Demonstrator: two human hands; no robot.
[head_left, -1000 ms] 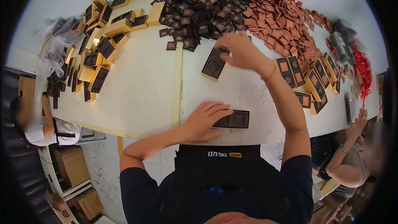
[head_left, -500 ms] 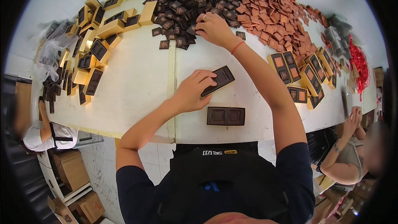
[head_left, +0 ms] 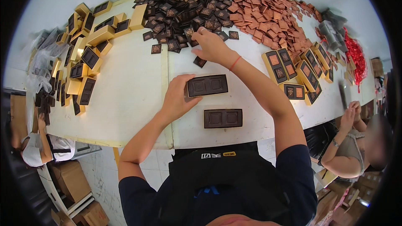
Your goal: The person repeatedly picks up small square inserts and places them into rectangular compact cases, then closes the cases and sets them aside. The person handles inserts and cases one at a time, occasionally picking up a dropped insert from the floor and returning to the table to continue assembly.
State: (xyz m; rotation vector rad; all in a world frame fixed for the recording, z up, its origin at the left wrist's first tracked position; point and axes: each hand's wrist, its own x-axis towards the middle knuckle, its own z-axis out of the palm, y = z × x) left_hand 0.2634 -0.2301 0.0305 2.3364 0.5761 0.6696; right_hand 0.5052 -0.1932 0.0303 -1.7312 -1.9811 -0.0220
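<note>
My left hand (head_left: 178,99) grips the left end of a narrow gold-edged box (head_left: 207,86) with a dark insert of two square hollows, both bare. Its fingers lie along the far edge and the thumb along the near edge. A second such box (head_left: 223,118) lies just nearer to me, also with bare hollows. My right hand (head_left: 212,47) reaches to the near edge of a heap of dark square packets (head_left: 184,6), its fingertips closed on a dark square packet (head_left: 189,32). Another loose dark square (head_left: 199,61) lies below that hand.
Copper-coloured squares (head_left: 261,14) are heaped at the far right. Boxes filled with dark and copper squares (head_left: 278,69) stand nearer. Many gold boxes with bare inserts (head_left: 90,56) are stacked at left. Co-workers sit at both sides, one person's hands (head_left: 349,117) at the right edge.
My left hand has turned the box from slanted to nearly level and shifted slightly left. My right hand has moved a little nearer, and a loose dark square now lies below it.
</note>
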